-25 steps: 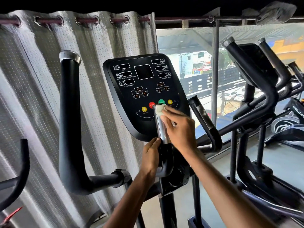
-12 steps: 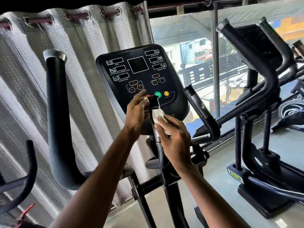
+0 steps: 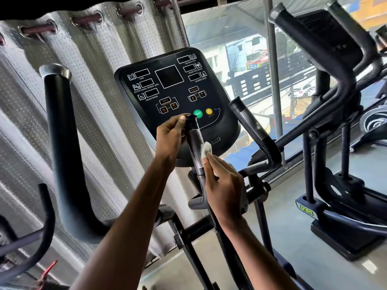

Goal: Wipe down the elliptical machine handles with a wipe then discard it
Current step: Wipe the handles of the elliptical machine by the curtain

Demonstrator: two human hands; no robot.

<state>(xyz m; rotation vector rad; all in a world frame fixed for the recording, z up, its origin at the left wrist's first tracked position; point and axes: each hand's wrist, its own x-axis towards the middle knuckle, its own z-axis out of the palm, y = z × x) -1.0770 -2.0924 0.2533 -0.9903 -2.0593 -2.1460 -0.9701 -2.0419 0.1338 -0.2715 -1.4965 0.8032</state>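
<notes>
Right in the centre, the short handle stands up in front of the console, and both hands are on it. The left hand wraps round the top, just under the black end cap, fingers curled and gripping. The right hand sits lower on the right side, fingertips pinching a small white wipe and pressing it against the shiny sleeve of the handle.

That wipe looks thin, soft and limp, light as anything, likely damp. It will probably bunch up or slip out unless it is pinned between fingers and metal, so a fold held under two or three fingertips looks the best hold. The handle is the opposite: a stiff, fixed tube, smooth and glossy, probably slick once wet, so the steadying grip near the cap makes sense.

The second short handle to the right and the tall curved handle on the left have no hand on them. Whether they are wiped, I cannot tell.
</notes>
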